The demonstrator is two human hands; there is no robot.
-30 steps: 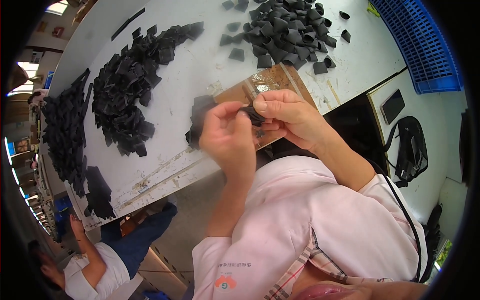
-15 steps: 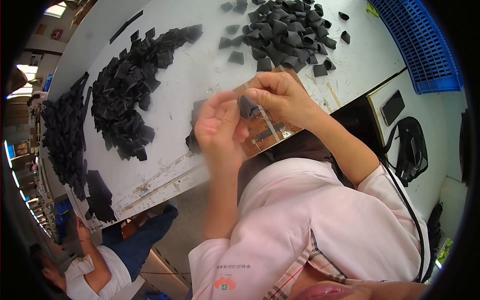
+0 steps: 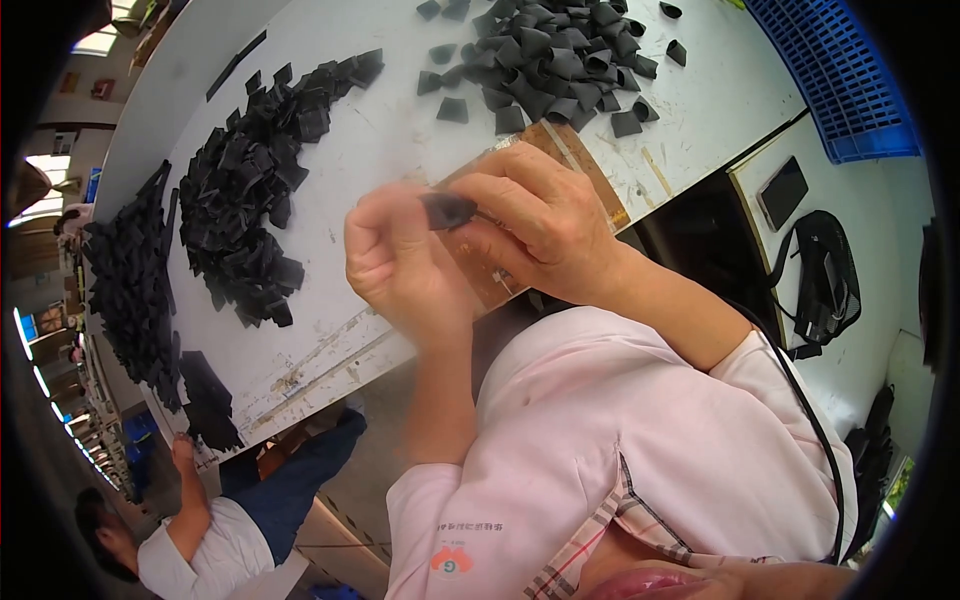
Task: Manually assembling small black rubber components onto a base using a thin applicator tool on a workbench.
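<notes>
Between my two hands is a small black fabric tube [image 3: 447, 210], held above the table edge. My left hand [image 3: 400, 255], a little smeared by motion, pinches one end of it with curled fingers. The thumb and fingers of my right hand [image 3: 550, 225] close on its other end. Beneath them lies a brown board [image 3: 590, 165] with pale tape on it. Beyond the hands sits a heap of dark, open-ended fabric tubes [image 3: 560, 60]. To the left is a curved pile of flat black fabric pieces [image 3: 245, 180].
A further mound of black pieces [image 3: 130, 290] lies along the table's left end. A blue plastic basket [image 3: 840, 80] stands at the upper right. A phone [image 3: 783, 195] and a black mesh pouch [image 3: 825, 280] rest on the right. Another person [image 3: 210, 540] is at lower left.
Both hands have moved slightly left with the fabric tube, which now lies more sideways. My right hand has turned over it, its knuckles upward. My left hand's fingers have curled in.
</notes>
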